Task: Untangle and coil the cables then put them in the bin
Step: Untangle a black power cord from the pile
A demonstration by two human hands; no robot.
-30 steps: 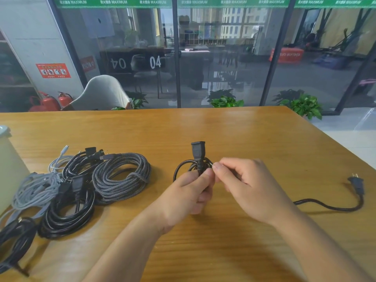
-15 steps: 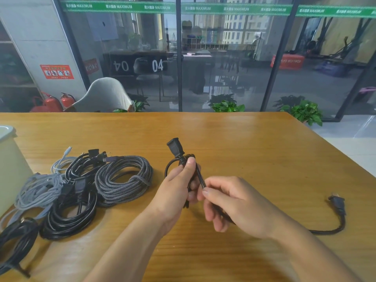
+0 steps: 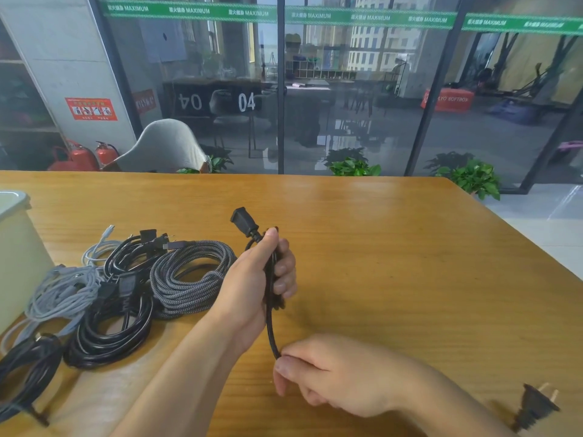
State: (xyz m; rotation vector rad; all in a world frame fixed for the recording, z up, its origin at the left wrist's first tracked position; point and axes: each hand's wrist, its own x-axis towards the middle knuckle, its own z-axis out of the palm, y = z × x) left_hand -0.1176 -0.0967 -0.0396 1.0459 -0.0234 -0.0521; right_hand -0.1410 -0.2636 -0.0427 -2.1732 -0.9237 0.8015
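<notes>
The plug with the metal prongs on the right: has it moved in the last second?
Yes. The plug has been dragged along the table toward the person, nearer the right hand that pulls its cable.

bin (image 3: 15,247): cut by left edge | power cable (image 3: 269,326): run to plug (image 3: 534,405) hidden behind right forearm

the right hand (image 3: 340,375) now sits nearer the body, drawing the black power cable (image 3: 270,326) taut below the left hand (image 3: 257,279), and the pronged plug (image 3: 536,405) lies closer in.
</notes>
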